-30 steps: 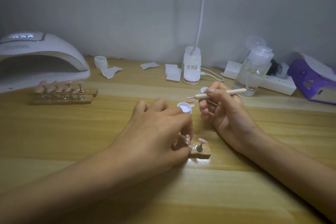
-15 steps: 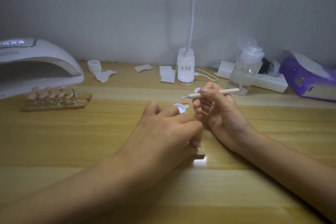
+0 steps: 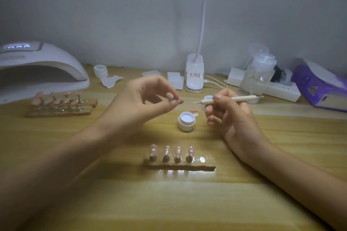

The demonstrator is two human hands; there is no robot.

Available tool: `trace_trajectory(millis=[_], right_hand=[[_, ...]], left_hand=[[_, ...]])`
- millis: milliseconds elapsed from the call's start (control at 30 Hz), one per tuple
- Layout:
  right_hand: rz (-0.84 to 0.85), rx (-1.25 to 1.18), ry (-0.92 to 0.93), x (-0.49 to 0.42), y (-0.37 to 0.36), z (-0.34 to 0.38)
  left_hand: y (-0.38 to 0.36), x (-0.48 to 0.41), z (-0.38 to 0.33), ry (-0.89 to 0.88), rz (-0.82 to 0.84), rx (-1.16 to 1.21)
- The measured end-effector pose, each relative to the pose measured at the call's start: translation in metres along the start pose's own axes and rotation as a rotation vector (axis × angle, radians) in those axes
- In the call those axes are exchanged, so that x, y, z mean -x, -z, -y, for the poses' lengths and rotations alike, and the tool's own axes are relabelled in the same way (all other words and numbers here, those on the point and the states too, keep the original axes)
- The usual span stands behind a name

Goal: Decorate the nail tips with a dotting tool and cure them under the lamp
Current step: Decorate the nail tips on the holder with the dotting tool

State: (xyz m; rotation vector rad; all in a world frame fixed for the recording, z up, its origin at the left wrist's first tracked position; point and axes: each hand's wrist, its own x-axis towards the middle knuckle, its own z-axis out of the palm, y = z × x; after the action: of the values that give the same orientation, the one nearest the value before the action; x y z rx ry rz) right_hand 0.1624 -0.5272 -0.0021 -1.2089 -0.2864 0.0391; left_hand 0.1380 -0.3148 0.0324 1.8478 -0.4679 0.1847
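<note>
My left hand point(image 3: 142, 105) is raised above the table and pinches a small nail tip point(image 3: 177, 101) on its metal peg between thumb and fingertips; motion blur hides its detail. My right hand point(image 3: 231, 118) grips the cream dotting tool point(image 3: 242, 99), whose tip points left toward the pinched piece. An open white gel jar point(image 3: 186, 121) stands below, between the hands. In front of me a wooden holder point(image 3: 180, 168) carries several pink nail tips, with one bare magnet spot at its right end. The white curing lamp point(image 3: 37, 73) stands at the far left.
A second wooden holder point(image 3: 62, 106) full of pink tips lies in front of the lamp. At the back stand a closed gel jar point(image 3: 100, 70), paper wipes point(image 3: 175, 82), a desk lamp base point(image 3: 194, 73), a pump bottle point(image 3: 260, 77), a power strip point(image 3: 281, 90) and a purple tissue pack point(image 3: 319, 86).
My left hand has lifted off the near holder and moved up and back with a small piece pinched in it, uncovering the holder and the jar. My right hand stayed put with the tool.
</note>
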Motion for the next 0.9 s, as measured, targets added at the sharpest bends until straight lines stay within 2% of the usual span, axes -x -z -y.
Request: trace_trajectory(millis=[100, 267, 600, 900], right_hand=[[0.044, 0.2, 0.128, 0.0, -0.001, 0.0], [0.039, 0.344, 0.11, -0.002, 0.0, -0.001], [0.09, 0.4, 0.037, -0.006, 0.001, -0.008], [0.075, 0.379, 0.065, -0.004, 0.001, -0.006]], left_hand=[[-0.001, 0.002, 0.022, 0.097, 0.05, 0.05], [0.001, 0.007, 0.039, 0.102, 0.06, -0.054], [-0.009, 0.005, 0.041, 0.062, 0.135, -0.228], [-0.009, 0.007, 0.043, 0.029, 0.188, -0.207]])
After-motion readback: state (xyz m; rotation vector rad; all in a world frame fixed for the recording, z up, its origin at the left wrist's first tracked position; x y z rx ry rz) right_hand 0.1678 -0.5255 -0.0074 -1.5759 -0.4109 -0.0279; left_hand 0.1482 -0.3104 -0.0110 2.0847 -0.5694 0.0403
